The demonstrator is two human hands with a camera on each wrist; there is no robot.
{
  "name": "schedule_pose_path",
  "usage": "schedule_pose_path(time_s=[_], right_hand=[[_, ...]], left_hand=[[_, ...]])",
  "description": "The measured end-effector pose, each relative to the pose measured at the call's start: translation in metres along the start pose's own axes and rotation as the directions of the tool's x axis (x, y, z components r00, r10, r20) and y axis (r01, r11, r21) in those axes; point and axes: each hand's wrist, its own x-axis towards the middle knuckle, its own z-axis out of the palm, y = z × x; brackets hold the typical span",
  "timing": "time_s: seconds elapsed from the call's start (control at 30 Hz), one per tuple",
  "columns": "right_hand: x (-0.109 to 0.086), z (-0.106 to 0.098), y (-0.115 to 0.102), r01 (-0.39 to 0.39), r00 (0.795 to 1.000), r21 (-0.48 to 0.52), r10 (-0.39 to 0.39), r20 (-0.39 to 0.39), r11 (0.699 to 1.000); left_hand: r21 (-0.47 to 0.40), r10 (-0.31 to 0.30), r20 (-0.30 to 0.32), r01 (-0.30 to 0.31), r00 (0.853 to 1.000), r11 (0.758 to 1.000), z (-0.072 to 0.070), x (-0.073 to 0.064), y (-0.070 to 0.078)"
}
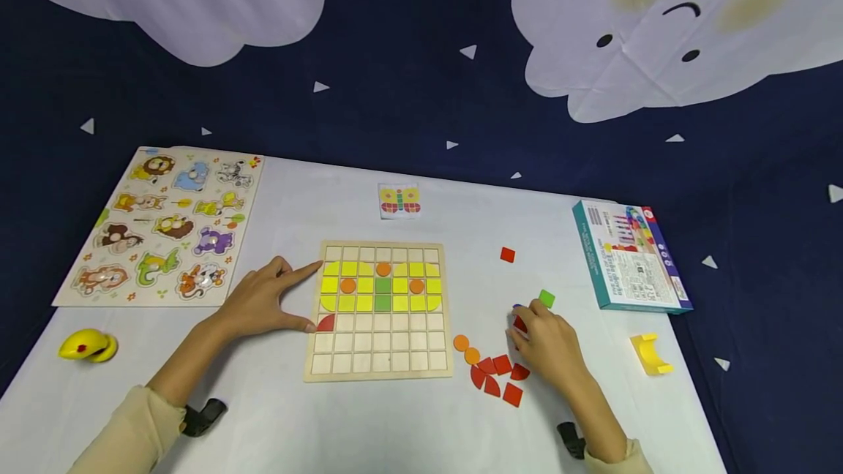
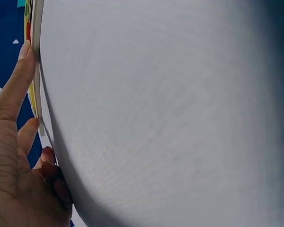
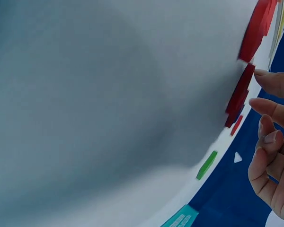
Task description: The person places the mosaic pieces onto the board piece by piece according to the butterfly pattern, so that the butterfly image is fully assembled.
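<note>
Our left hand (image 1: 262, 301) spreads thumb and forefinger against the board's (image 1: 378, 343) left edge; our right hand's (image 1: 546, 342) fingertips meet one red piece (image 3: 239, 94), whether pinching we cannot tell. Two loose orange discs (image 1: 461, 343) lie right; open table (image 1: 369, 426) borders the near edge.

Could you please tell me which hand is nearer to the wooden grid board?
Left: the left hand touches the left edge of the wooden grid board, while the right hand is off to its right, beside loose red pieces.
</note>
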Motion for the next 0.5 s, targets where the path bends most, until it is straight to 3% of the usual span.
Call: schedule_pose_path(time_s=[0.17,0.5], right_hand=[[-0.004,0.001,0.009,-0.042,0.999,0.003,0.042,0.003,0.999],[-0.006,0.000,0.022,-0.044,0.999,0.019,0.044,-0.006,0.999]], left_hand=[[-0.002,-0.003,-0.001,0.003,1.000,1.000,0.000,-0.001,0.000],[-0.003,-0.003,0.001,0.003,1.000,1.000,-0.001,-0.001,0.001]])
